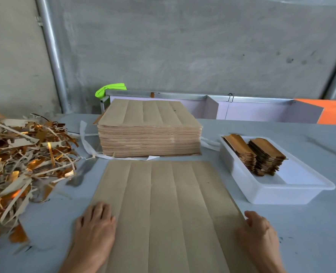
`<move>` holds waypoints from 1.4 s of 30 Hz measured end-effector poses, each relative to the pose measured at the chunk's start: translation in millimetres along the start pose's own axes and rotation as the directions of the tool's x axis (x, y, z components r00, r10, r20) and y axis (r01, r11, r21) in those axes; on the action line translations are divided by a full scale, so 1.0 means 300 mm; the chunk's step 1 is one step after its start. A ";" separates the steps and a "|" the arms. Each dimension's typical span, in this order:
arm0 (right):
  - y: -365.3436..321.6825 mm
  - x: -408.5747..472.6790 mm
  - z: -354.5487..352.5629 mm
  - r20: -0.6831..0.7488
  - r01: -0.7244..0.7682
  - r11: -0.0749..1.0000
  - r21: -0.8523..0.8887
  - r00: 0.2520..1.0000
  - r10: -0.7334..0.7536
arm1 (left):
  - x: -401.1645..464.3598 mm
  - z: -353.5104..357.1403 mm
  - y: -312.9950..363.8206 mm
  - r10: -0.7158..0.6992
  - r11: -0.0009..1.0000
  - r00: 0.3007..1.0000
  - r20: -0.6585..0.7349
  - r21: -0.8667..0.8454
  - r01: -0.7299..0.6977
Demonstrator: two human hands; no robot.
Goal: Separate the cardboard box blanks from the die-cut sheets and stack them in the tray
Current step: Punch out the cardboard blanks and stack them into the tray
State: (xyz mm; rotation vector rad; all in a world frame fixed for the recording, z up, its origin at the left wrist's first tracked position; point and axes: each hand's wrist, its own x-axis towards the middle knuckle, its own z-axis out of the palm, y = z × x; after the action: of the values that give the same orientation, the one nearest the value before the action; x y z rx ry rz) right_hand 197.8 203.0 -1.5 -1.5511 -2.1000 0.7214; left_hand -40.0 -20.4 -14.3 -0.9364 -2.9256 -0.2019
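Table [310, 243], pale grey-blue: bare surface lay along the near right corner and in a strip between the scrap heap and the sheet in front; the far edge met a low metal-framed partition [247, 107].

Die-cut sheet [163, 203]: one brown cardboard sheet, flat at the near edge of the table, centre, scored by long lines running away from the person into narrow panels.

Stack of sheets [149, 140]: a thick pile of the same brown sheets, just beyond the single sheet, toward the far edge, white strips [84, 138] trailing from under it.

Tray [271, 190]: white plastic, right of the stack and near the sheet's far right corner – it held two leaning piles of box blanks [261, 156], gold-faced, at its far end.

Scrap heap [19, 158]: tangled white and gold offcuts along the left edge of the table.

Left hand [95, 225]: lay flat, fingers straight, pressing on the sheet's near left edge, partly on the table.

Right hand [258, 231]: rested at the sheet's near right edge, fingers bent over the border – whether they pinched it could not be told.
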 end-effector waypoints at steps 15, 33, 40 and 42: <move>-0.042 0.095 -0.144 0.219 -0.081 0.914 0.397 0.976 -0.009 | 0.020 0.058 -0.025 0.048 0.994 0.998 -0.051 0.097 -0.043; -0.107 0.111 -0.163 0.340 -0.158 0.905 0.395 0.940 0.015 | -0.254 0.000 0.612 0.513 0.671 0.849 -0.127 -0.558 -0.489; -0.097 0.113 -0.159 0.341 -0.164 0.904 0.395 0.940 0.022 | -0.232 0.021 0.601 0.512 0.691 0.834 -0.204 -0.479 -0.541; -0.085 0.115 -0.161 0.331 -0.162 0.902 0.399 0.943 0.023 | -0.226 0.016 0.584 0.493 0.661 0.835 -0.245 -0.519 -0.542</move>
State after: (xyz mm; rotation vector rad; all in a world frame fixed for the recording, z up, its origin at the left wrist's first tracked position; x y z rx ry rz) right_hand 199.1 237.5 52.9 -1.3641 -1.9090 1.4429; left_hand 116.9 82.6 -7.4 -1.7434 -2.3852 -1.0902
